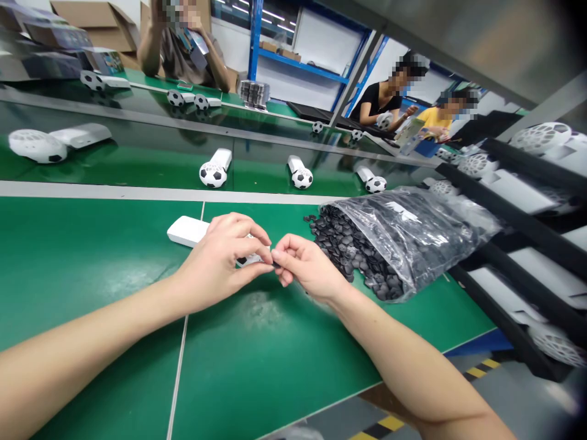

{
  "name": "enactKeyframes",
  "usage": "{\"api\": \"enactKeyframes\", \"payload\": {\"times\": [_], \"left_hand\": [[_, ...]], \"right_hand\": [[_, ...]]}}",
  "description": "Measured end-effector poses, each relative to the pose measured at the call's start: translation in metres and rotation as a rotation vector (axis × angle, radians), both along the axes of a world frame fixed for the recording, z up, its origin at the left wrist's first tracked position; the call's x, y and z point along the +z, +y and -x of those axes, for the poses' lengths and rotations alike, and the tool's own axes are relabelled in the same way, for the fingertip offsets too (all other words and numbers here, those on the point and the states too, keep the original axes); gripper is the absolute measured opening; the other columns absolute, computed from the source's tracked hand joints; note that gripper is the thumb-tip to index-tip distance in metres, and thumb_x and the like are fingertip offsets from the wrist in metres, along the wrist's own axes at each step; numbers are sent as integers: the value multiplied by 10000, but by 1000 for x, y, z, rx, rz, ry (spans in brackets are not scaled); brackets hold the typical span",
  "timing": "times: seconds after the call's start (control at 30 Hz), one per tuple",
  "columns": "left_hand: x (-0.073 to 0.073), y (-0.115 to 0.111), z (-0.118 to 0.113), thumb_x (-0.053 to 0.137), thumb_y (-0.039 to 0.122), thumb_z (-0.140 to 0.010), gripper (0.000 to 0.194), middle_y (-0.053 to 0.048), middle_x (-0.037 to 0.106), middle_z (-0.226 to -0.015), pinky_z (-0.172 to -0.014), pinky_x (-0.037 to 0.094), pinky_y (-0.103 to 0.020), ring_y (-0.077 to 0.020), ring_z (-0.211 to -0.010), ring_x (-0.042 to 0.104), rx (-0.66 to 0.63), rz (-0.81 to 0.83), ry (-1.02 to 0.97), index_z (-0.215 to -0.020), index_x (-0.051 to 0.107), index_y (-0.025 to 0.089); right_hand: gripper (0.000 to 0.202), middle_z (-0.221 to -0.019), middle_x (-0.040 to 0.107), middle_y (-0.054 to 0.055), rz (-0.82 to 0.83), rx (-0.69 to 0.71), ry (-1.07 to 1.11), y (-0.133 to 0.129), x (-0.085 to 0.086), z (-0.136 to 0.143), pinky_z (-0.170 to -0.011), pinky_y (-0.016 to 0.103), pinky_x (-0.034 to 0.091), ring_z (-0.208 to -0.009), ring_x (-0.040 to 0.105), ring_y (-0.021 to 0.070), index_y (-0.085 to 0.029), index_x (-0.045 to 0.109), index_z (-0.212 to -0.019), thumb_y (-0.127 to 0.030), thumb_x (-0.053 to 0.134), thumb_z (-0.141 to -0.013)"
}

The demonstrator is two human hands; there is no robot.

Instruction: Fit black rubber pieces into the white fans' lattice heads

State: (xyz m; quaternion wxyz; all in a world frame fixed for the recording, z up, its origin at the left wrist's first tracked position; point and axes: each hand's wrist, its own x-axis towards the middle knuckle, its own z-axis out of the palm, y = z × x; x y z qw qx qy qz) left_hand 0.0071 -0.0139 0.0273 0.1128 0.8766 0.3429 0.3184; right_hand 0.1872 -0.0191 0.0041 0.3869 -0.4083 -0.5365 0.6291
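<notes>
My right hand [312,269] pinches a small black piece [276,264], just right of the white soccer-ball gadget [187,231]. My bent left hand [213,260] covers its middle; I can't tell its grip.

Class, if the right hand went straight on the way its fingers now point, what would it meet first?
Most likely the fingertips of the left hand, right in front of those of the right hand; the exact depth is unclear.

The bag [426,229] lay on the desk [92,260], pieces [343,238] inside and at its left. A rack [513,217] stood right of it; behind a long rail [114,192], devices [301,175] lay in a row.
</notes>
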Motion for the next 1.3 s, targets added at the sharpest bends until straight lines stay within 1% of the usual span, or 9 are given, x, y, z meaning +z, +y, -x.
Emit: {"api": "enactKeyframes", "payload": {"times": [0.13, 0.27, 0.47, 0.6, 0.67, 0.83, 1.0, 1.17, 1.3], "left_hand": [[-1, 0, 0, 552, 307, -797, 115, -15, 638, -858, -851, 354, -357, -186, -912, 514, -3, -68, -12, -791, 649, 247], [-3, 2, 1, 509, 295, -827, 157, -5, 658, -810, -843, 357, -354, -177, -897, 532, -59, -31, 30, -763, 643, 243], [-3, 4, 0, 583, 302, -750, 104, 13, 654, -755, -792, 424, -326, -157, -785, 572, 33, 243, -142, -712, 627, 215], [3, 2, -2, 606, 366, -707, 170, 9, 661, -744, -670, 469, -286, -154, -704, 593, 148, 535, -258, -726, 632, 199], [5, 1, -2, 604, 393, -704, 201, 12, 662, -725, -642, 471, -277, -153, -685, 596, 161, 606, -274, -733, 630, 196], [-4, 9, 3, 609, 483, -671, 360, -19, 645, -891, -685, 471, -315, -188, -787, 590, 194, 488, -129, -915, 600, 218], [-21, 20, 9, 639, 625, -541, 726, -77, 587, -1103, -892, 356, -480, -314, -1046, 482, 197, 254, 229, -1128, 513, 218], [-23, 19, 6, 539, 671, -613, 685, -83, 607, -1074, -949, 291, -494, -304, -1025, 498, 202, 217, 280, -1111, 533, 200], [-23, 17, 5, 549, 636, -625, 629, -66, 619, -1059, -972, 270, -487, -290, -1026, 503, 184, 207, 263, -1086, 544, 207]], "right_hand": [[265, -514, 517, -80, 122, 45, 143, -2, -6, 3, -434, 167, 397, -379, 413, 24, -164, 480, -715, -356, 662, -717], [245, -536, 509, -68, 135, 57, 97, -3, -6, 4, -462, 192, 414, -414, 427, 40, -167, 477, -726, -376, 598, -769], [120, -820, 609, 13, -483, -138, -290, -7, 3, 0, -720, 255, 452, -780, 557, 116, -180, 610, -814, -284, 552, -810], [138, -857, 639, 12, -539, -114, -207, -9, 3, 0, -745, 280, 478, -788, 587, 134, -206, 622, -881, -264, 628, -756], [137, -858, 640, 8, -571, -147, -222, -9, 2, 0, -755, 289, 480, -788, 587, 135, -216, 627, -883, -256, 633, -753], [111, -844, 620, 17, -731, -169, -409, -4, 6, -6, -774, 310, 463, -823, 565, 145, -228, 643, -875, -233, 545, -823], [226, -876, 600, 39, -1002, 42, -674, 3, 5, -15, -744, 298, 448, -837, 531, 148, -233, 642, -936, -163, 437, -870], [223, -900, 640, 42, -1116, 175, -725, 6, -3, -12, -763, 311, 433, -827, 542, 150, -223, 608, -972, -174, 410, -882], [201, -864, 639, 38, -1112, 175, -718, 7, -6, -6, -751, 301, 434, -798, 543, 147, -215, 594, -957, -190, 408, -884]]}}
